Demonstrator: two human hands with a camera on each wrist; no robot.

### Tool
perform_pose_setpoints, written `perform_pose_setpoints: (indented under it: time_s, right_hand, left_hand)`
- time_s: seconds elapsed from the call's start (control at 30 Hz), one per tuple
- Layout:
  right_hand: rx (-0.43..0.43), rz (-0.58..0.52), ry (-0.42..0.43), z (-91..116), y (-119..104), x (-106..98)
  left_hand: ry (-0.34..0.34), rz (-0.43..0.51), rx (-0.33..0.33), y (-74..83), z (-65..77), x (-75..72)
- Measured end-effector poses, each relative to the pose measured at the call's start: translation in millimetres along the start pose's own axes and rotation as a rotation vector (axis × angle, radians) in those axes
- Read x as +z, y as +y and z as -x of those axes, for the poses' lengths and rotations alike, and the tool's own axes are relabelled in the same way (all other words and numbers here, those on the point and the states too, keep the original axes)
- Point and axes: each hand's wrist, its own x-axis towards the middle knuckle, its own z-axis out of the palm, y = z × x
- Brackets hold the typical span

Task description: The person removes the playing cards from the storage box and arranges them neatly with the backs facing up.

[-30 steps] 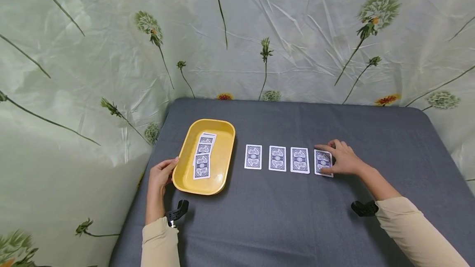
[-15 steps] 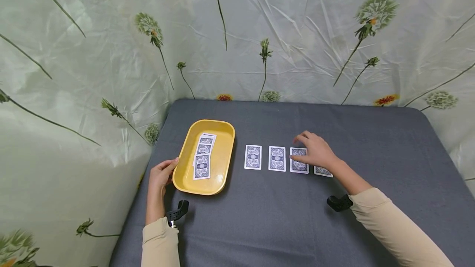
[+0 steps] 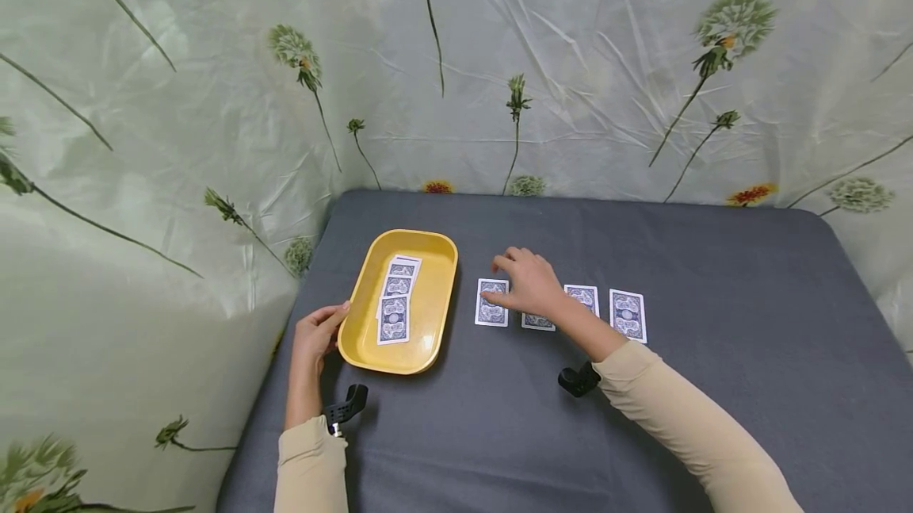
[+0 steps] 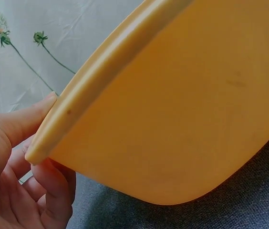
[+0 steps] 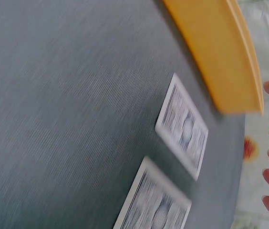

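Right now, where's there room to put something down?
Bare gray cloth shows behind the row of cards, to its right, and in front of it between the sleeves. It's crowded at the left: the left hand grips the yellow tray, and the right hand is over the leftmost cards.

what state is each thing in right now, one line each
tray: open side up, holding cards, gripped at the rim
tray cards: overlapping, patterned backs showing
row cards: four, apart, backs up, some partly hidden
left hand: gripping the tray
right hand: open, no card visibly held
sheet: hanging, wrinkled
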Motion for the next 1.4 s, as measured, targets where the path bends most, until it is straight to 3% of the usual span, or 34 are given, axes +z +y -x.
perform_pose_setpoints:
  time_s: [0.37, 0.6, 0.8, 1.4]
  right_hand:
    - [-0.028, -0.058, -0.057, -33.5, -52.2, 14.3]
    - [-0.141, -0.072, -0.068, -42.8, -75.1, 33.4]
    - [-0.202, -0.051, -0.114, -48.0, -87.6, 44.9]
    - [-0.21, 0.031, -0.253, -56.7, -111.7, 73.1]
  left_hand:
    - [0.001, -0.003, 0.015, -2.3, -1.7, -0.7]
    - [-0.002, -0.004, 0.01, -2.9, -1.3, -0.9]
    - [0.009, -0.009, 0.005, -3.1, -1.6, -0.3]
    - [0.004, -0.008, 0.001, -2.5, -2.2, -0.5]
